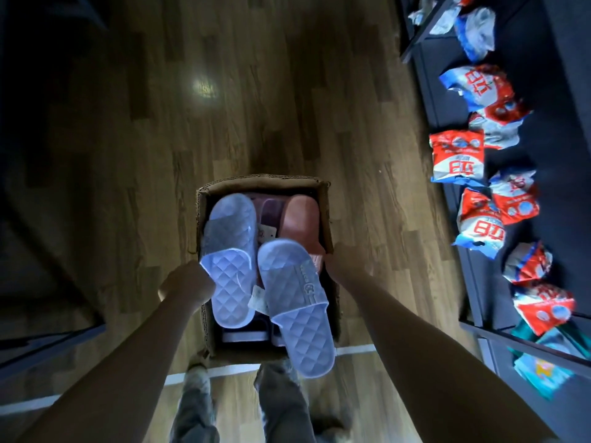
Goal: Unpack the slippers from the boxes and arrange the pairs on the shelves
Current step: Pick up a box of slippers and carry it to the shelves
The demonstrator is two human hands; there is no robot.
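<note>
View from the head camera, looking down. An open cardboard box (263,187) stands on the wooden floor (256,91), just ahead of the person's legs (281,407). Two pale quilted slippers are held over the box: the left slipper (228,260) is gripped at its side edge by the left hand (187,282), whose fingers are closed on it; the right slipper (294,305), bearing a paper tag (257,300), overhangs the box's near edge. The right hand (335,266) lies at the far side of this slipper, its fingers hidden behind it, so the grip cannot be told. A pink slipper (300,219) and darker footwear lie inside the box. At right, a dark shelf (543,123) carries red, white and blue packets (457,156).
</note>
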